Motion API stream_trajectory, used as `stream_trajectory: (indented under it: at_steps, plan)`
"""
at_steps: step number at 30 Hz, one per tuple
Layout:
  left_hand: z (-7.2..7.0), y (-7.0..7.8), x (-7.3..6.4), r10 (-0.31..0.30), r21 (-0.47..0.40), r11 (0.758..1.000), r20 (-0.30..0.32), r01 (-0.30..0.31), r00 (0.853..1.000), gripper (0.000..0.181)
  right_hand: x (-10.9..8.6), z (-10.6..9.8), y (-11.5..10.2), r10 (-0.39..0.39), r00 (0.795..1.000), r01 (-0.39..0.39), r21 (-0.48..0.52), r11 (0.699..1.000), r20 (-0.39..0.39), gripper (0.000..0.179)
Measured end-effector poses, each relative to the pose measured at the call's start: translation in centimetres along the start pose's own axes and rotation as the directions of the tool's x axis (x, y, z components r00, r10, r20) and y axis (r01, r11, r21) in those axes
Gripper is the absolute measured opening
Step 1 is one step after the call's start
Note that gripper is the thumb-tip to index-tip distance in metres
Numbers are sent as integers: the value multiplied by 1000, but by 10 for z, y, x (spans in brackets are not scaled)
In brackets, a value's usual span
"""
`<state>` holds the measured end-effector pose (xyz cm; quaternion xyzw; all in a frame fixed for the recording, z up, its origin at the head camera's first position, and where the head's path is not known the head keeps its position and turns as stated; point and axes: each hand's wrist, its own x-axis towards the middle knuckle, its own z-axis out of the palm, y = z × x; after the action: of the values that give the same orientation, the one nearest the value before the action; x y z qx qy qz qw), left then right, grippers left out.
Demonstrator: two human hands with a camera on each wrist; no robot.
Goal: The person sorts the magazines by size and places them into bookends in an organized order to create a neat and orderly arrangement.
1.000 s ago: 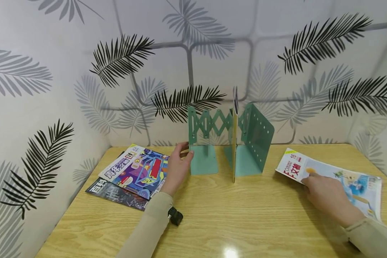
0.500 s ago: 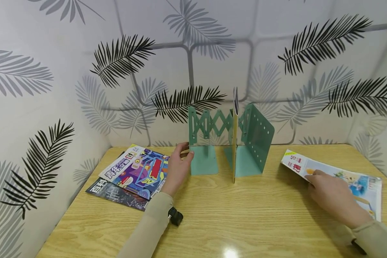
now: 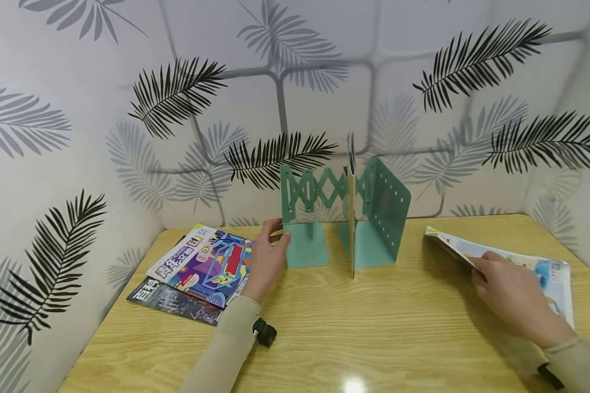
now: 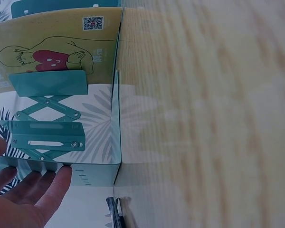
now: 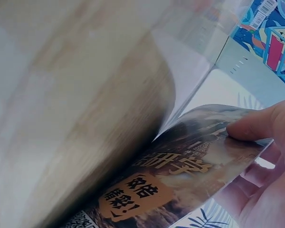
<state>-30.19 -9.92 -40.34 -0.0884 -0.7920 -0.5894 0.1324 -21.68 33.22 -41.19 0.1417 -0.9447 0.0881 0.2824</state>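
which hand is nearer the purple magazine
Left. The left hand is just right of the purple magazine, by the green bookend; the right hand is across the table, gripping a blue-and-white magazine.

The bookend [image 3: 307, 248] is teal, the standing booklet [image 4: 69, 31] mustard yellow with a red heart. The underside of the right magazine [image 5: 187, 142] is brown with an orange patch; the upper left magazine [image 3: 204, 267] is purple and blue, the lower left magazine [image 3: 172, 303] dark grey. The pale wall [image 3: 319, 112] bears a black-and-grey frond print.
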Motion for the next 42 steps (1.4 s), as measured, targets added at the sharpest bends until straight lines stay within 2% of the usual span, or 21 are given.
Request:
stream_trajectory:
  at_steps: [8, 14, 17, 20, 27, 32, 42]
  plan:
    - [0, -1, 0, 16, 7, 1000, 0, -16, 1000, 38, 0, -11, -4, 59, 997, -62, 60, 996, 49, 24]
    - [0, -1, 1, 25, 3, 1000, 1, -25, 1000, 39, 0, -17, -5, 91, 995, -93, 76, 993, 28, 24]
    - [0, 0, 1, 18, 1, 1000, 6, -18, 1000, 39, -1, -21, -5, 100, 995, -99, 87, 991, -15, 23]
    - [0, 0, 1, 6, 6, 1000, 5, -6, 1000, 39, 0, -24, -5, 96, 991, -88, 89, 992, -94, 23]
    - [0, 0, 1, 15, 11, 1000, 2, -15, 1000, 38, 0, -30, -7, 119, 964, -94, 113, 989, -240, 20]
    - [0, 0, 0, 16, 8, 1000, 5, -16, 1000, 39, 1, -34, -10, 119, 949, -86, 121, 989, -293, 17]
    - [2, 1, 0, 11, 26, 1000, 7, -11, 1000, 39, 8, -39, -11, 191, 913, -126, 197, 972, -360, 12]
